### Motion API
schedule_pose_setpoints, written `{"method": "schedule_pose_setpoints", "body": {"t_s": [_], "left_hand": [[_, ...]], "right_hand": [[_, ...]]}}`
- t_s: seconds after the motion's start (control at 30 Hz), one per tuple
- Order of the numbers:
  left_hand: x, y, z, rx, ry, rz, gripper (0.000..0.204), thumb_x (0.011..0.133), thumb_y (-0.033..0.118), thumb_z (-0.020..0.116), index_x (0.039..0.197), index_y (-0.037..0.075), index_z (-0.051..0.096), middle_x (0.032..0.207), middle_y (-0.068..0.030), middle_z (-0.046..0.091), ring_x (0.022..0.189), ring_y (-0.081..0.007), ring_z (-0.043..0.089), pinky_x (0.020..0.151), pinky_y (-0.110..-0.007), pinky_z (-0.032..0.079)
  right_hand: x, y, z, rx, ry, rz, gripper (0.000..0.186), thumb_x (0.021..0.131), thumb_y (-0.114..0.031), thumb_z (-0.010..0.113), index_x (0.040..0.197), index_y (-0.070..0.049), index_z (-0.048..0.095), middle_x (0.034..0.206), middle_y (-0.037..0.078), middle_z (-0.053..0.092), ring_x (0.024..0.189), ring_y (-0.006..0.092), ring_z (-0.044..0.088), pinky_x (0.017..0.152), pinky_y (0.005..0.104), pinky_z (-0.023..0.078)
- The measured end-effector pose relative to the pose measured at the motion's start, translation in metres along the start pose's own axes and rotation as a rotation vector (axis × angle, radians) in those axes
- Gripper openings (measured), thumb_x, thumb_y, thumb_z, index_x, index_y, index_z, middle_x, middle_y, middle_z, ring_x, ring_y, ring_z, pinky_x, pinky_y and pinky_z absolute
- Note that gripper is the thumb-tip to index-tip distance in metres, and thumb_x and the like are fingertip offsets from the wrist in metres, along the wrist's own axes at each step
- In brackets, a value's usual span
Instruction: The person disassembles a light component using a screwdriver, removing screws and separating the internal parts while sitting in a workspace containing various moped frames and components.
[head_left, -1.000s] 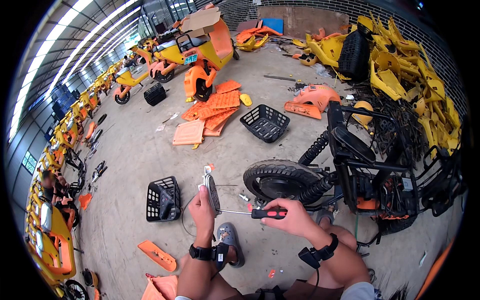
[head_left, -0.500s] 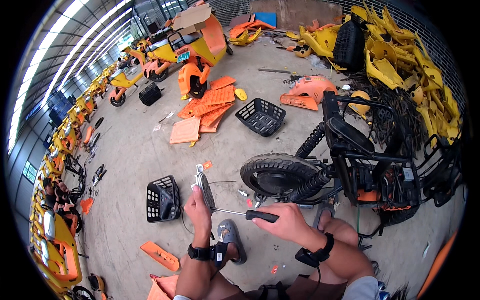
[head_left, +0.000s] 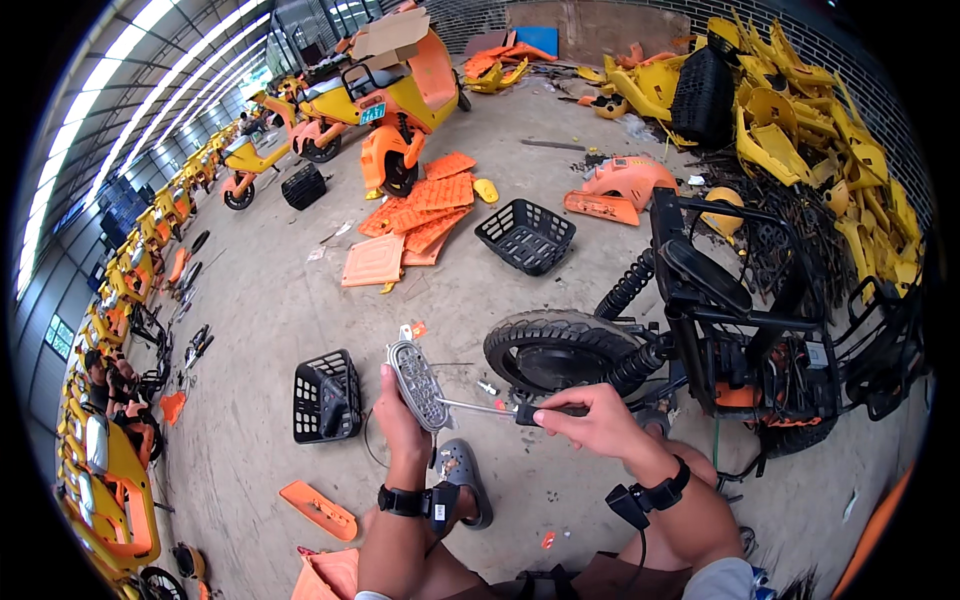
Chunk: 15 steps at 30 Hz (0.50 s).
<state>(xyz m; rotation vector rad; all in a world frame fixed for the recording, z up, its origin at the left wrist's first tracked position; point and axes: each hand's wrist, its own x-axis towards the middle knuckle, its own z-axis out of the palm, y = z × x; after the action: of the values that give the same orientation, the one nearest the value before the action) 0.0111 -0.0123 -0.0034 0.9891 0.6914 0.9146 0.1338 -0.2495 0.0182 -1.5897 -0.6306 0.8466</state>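
Observation:
My left hand [head_left: 402,420] grips an oval silver lamp-like part [head_left: 417,385] by its edge, its patterned face now showing, with a small white bracket at its top. My right hand [head_left: 590,420] is closed on a screwdriver's dark handle [head_left: 528,414], and the metal shaft [head_left: 477,407] reaches leftward to the lower right side of the oval part; whether the tip touches it I cannot tell exactly. A thin wire hangs below the part, near my left foot in a grey clog [head_left: 462,480].
A stripped scooter frame [head_left: 750,325] and rear wheel [head_left: 540,350] stand to my right. Black baskets [head_left: 525,235] [head_left: 310,395] lie on the concrete floor [head_left: 240,300] among orange panels [head_left: 370,260]. Yellow body parts [head_left: 780,120] are heaped behind; yellow-orange scooters [head_left: 410,90] and a seated person [head_left: 100,375] are farther off.
My left hand has turned the oval part from edge-on to face toward me. My right hand has shifted its hold on the screwdriver, moving slightly right and up.

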Motion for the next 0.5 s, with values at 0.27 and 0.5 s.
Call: {"method": "schedule_pose_setpoints", "body": {"t_s": [0.27,0.5], "left_hand": [[-0.001,0.005,0.0,-0.192,-0.141,-0.156,0.053,0.1,0.051,0.047,0.116,0.003,0.064,0.096,-0.0063,0.069,0.083,-0.0173,0.066,0.073,-0.034,0.055],[0.003,0.002,-0.007,-0.163,-0.263,-0.268,0.054,0.1,0.053,0.045,0.114,0.005,0.066,0.096,-0.0062,0.072,0.083,-0.0143,0.069,0.075,-0.03,0.056]], "right_hand": [[-0.003,0.012,0.007,-0.287,0.273,-0.438,0.029,0.079,-0.022,0.081,0.099,-0.001,0.075,0.085,0.01,0.073,0.073,0.0164,0.069,0.067,0.0279,0.053],[-0.002,0.009,0.017,-0.309,0.391,-0.528,0.031,0.078,-0.02,0.081,0.101,-0.002,0.073,0.089,0.012,0.072,0.075,0.0233,0.07,0.067,0.0304,0.054]]}}
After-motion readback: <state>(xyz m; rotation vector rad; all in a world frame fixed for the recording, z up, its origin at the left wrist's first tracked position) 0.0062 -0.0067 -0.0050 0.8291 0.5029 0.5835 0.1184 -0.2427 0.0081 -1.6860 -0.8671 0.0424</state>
